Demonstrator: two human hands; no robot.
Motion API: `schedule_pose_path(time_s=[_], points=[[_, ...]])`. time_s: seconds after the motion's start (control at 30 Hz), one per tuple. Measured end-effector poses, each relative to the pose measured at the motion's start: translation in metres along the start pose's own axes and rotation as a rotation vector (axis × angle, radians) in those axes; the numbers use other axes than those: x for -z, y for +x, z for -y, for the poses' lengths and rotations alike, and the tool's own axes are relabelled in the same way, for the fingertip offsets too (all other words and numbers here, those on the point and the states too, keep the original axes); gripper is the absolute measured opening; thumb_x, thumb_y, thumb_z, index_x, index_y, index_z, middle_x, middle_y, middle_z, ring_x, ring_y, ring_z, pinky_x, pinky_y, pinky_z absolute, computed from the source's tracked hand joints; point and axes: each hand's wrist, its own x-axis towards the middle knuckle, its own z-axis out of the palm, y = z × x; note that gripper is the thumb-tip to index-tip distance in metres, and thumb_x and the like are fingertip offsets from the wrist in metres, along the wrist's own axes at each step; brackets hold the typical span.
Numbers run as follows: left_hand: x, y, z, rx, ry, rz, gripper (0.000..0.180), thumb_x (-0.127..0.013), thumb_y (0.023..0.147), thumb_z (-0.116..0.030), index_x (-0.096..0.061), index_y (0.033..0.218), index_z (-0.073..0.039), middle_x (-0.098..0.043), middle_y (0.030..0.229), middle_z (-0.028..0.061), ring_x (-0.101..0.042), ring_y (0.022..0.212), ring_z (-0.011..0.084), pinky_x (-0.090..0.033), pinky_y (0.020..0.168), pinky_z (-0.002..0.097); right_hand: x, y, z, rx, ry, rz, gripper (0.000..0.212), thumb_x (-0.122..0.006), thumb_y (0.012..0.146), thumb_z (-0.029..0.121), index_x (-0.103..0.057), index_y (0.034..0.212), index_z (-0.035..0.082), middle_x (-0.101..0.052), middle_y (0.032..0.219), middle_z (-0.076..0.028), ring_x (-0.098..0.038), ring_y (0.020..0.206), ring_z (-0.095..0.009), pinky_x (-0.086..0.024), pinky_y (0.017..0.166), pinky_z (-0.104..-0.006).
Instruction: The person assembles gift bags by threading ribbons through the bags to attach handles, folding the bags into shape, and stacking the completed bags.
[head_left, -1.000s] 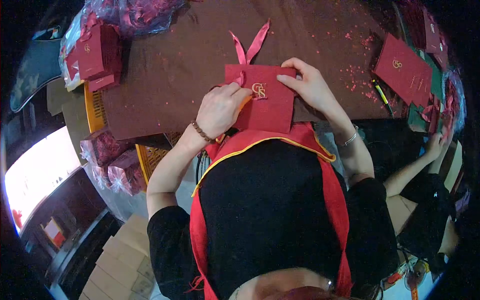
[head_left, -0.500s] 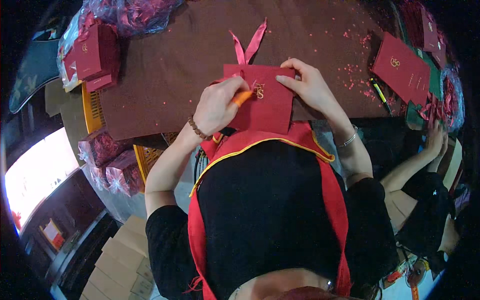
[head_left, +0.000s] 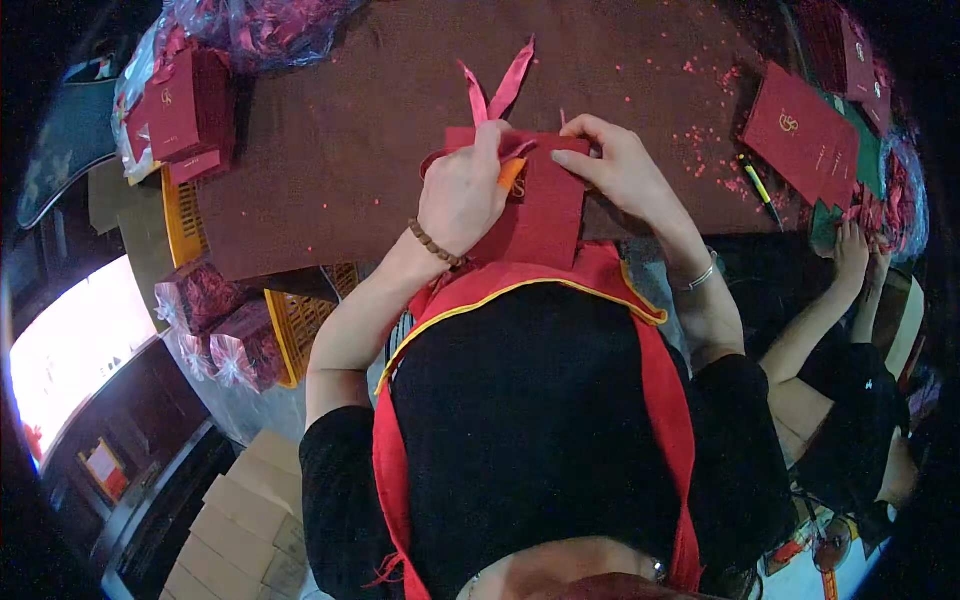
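A flat dark-red paper gift bag (head_left: 540,225) with a gold emblem lies at the table's near edge, against my red apron (head_left: 590,255). At its upper right corner, my right hand (head_left: 615,165) pinches the bag between thumb and fingers. My left hand (head_left: 465,190) is closed around a small orange tool (head_left: 511,174) over the bag's upper left part; its exact kind is hard to make out. Two pink ribbon ends (head_left: 505,85) stick out beyond the bag's top edge, partly hidden behind my left fingers.
Red gift bags (head_left: 185,110) and plastic-wrapped ribbon (head_left: 270,30) sit at far left. More red bags (head_left: 800,135), a yellow-black pen-like tool (head_left: 762,190) and pink scraps (head_left: 700,140) lie right. A co-worker's hands (head_left: 855,250) work at the right edge. Cardboard (head_left: 240,510) is stacked lower left.
My left hand has moved right and up across the bag with the orange tool. My right hand keeps its hold. The co-worker's hands have shifted left.
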Motion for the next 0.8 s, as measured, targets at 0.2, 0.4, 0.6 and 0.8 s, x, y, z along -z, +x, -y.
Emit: schedule_pose_path(time_s=[0.2, 0.4, 0.6, 0.8], points=[[0.000, 0.003, -0.003, -0.212, 0.119, -0.119, 0.013, -0.060, 0.079, -0.014, -0.062, 0.089, -0.007, -0.061, 0.076, 0.0108, -0.061, 0.069, 0.0289, -0.047, 0.059, 0.0366, 0.001, 0.001, 0.005, -0.016, 0.037, 0.033, 0.029, -0.065, 0.077, 0.024, -0.060, 0.096, 0.003, -0.062, 0.069, -0.013, -0.060, 0.060, -0.019, -0.046, 0.056, -0.0321], [0.002, 0.008, -0.009, -0.261, 0.218, -0.141, 0.010, -0.061, 0.072, -0.010, -0.060, 0.082, -0.008, -0.056, 0.075, 0.0077, -0.056, 0.070, 0.0269, -0.044, 0.063, 0.0373, -0.002, 0.003, 0.002, -0.013, 0.175, 0.072, 0.026, -0.063, 0.079, 0.017, -0.061, 0.100, 0.002, -0.057, 0.065, -0.004, -0.053, 0.057, -0.009, -0.042, 0.053, -0.0252], [0.001, 0.007, -0.008, -0.255, 0.197, -0.108, 0.013, -0.060, 0.071, -0.008, -0.059, 0.084, -0.007, -0.057, 0.077, 0.0090, -0.057, 0.072, 0.0279, -0.043, 0.064, 0.0381, -0.007, 0.004, -0.005, 0.081, 0.169, 0.004, 0.029, -0.063, 0.077, 0.019, -0.061, 0.100, 0.001, -0.060, 0.070, -0.006, -0.050, 0.059, -0.010, -0.042, 0.057, -0.0275], [-0.004, 0.010, -0.009, -0.203, 0.163, -0.115, 0.008, -0.058, 0.072, -0.011, -0.059, 0.078, -0.006, -0.058, 0.073, 0.0106, -0.058, 0.070, 0.0283, -0.042, 0.062, 0.0389, -0.011, 0.003, -0.010, 0.089, 0.338, 0.039, 0.026, -0.062, 0.080, 0.018, -0.061, 0.100, 0.001, -0.063, 0.082, -0.004, -0.051, 0.070, -0.008, -0.043, 0.066, -0.0248]])
